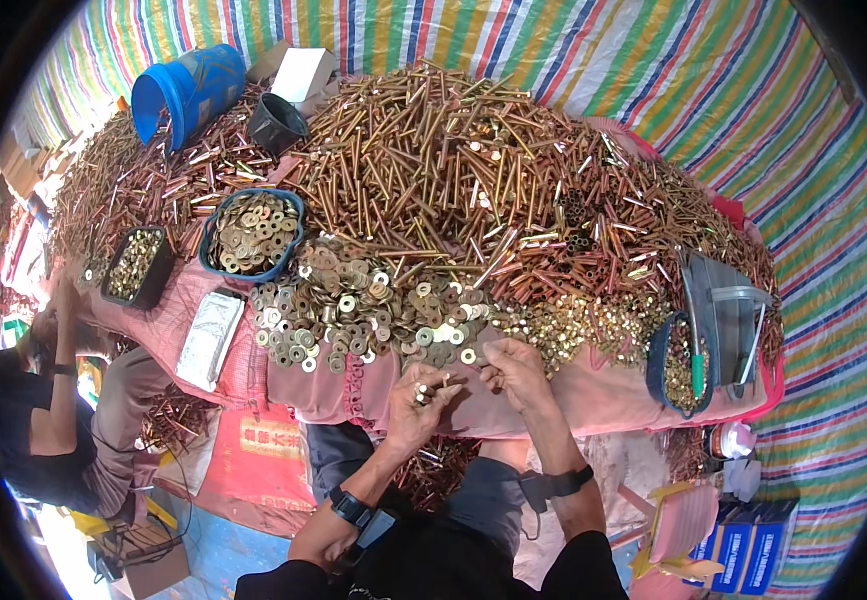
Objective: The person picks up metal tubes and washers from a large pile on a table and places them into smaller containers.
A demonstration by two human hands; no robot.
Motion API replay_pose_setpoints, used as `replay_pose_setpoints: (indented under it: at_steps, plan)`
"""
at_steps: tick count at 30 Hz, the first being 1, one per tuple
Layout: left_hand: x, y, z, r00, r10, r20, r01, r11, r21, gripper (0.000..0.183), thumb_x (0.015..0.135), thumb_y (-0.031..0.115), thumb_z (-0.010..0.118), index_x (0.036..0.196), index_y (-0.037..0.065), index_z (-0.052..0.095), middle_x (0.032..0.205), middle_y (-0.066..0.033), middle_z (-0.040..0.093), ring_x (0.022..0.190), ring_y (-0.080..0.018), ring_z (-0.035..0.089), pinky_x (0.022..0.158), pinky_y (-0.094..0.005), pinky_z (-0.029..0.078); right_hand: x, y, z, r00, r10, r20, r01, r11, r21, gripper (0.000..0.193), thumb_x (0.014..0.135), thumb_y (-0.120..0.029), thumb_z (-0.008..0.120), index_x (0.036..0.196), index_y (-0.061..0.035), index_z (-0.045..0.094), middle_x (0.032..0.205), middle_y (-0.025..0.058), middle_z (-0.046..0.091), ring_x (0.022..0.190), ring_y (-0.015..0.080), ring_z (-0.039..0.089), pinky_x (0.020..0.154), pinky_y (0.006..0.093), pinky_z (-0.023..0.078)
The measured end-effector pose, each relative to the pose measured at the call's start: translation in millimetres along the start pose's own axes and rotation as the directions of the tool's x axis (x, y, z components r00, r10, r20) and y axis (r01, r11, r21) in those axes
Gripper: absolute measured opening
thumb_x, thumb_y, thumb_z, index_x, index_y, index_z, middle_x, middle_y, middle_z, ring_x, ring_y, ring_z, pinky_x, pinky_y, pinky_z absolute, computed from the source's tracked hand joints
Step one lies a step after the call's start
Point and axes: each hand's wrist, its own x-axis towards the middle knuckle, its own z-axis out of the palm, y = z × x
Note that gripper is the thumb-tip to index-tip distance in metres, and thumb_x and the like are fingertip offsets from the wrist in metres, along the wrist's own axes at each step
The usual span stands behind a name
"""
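Near the front edge of the pink cloth, my left hand [418, 405] is closed around small brassy metal fasteners, probably bolts; their shiny ends show at the fingers. My right hand [518, 374] is just to its right, fingers curled into a pinch, and what they hold is too small to make out. The hands are close but apart. Right in front of them spreads a pile of flat washers [349, 305]. Small brassy nuts [594, 325] lie loose beyond my right hand. Behind these rises a large heap of long bronze-coloured bolts [404, 160].
A blue basin [302, 232] holds washers. A black tub [163, 275] and a dark basket [656, 375] hold small nuts. A silver packet [210, 340] lies left. A blue bucket [216, 95] rests tilted on the heap. A co-worker's arm [62, 375] reaches in at far left.
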Motion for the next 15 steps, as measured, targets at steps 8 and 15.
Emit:
replay_pose_setpoints:
  at_steps: [8,15]
  plan:
    - [4,2,2,1.0,0.004,0.017,-0.004,1.0,0.028,0.019,0.089,0.002,0.083,0.108,0.001,0.08,0.093,-0.0077,0.071,0.087,-0.0182,0.066,0.076,-0.0309,0.053,-26,-16,16,0.976,-0.01,0.217,-0.007,0.997,0.075,0.023,0.104,-0.022,0.073,0.108,0.0001,0.068,0.09,0.0086,0.074,0.065,0.0121,0.071,0.053,0.0225,0.055]
    - [2,-9,3,0.998,0.054,0.015,-0.054,0.999,-0.006,0.018,0.09,-0.001,0.082,0.108,0.0,0.077,0.093,-0.0052,0.067,0.087,-0.0152,0.063,0.077,-0.028,0.051,-35,-14,26,0.978,-0.009,0.208,0.014,1.0,-0.019,0.022,0.104,-0.022,0.073,0.107,-0.0007,0.067,0.089,0.0107,0.077,0.065,0.0119,0.071,0.054,0.0225,0.056]
